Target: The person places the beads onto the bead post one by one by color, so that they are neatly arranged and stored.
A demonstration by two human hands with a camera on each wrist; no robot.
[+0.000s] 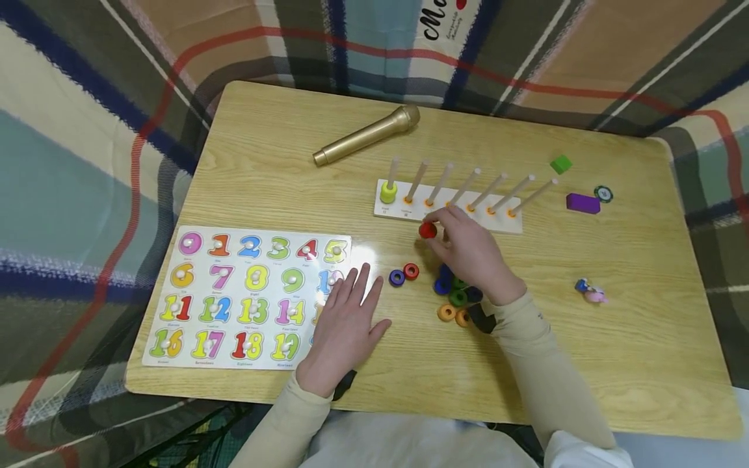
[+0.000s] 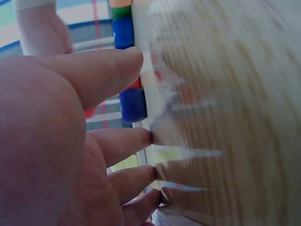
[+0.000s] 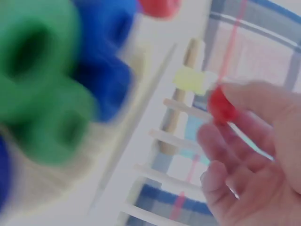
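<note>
One yellow-green ring [image 1: 388,192] seated on the end peg of the peg board [image 1: 447,207]. Red ring [image 1: 428,230] pinched in right hand [image 1: 468,253], just before the board. Left hand [image 1: 345,325] flat, fingers spread, overlapping number puzzle [image 1: 246,296] beside the board.

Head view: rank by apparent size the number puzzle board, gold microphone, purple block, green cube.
1. Number puzzle board
2. Gold microphone
3. Purple block
4. Green cube, farther from the camera than the block, so that last gap is unsure.

Puzzle board [image 1: 246,296] corner under left hand [image 1: 345,318]; rings [image 3: 42,80] blurred.
</note>
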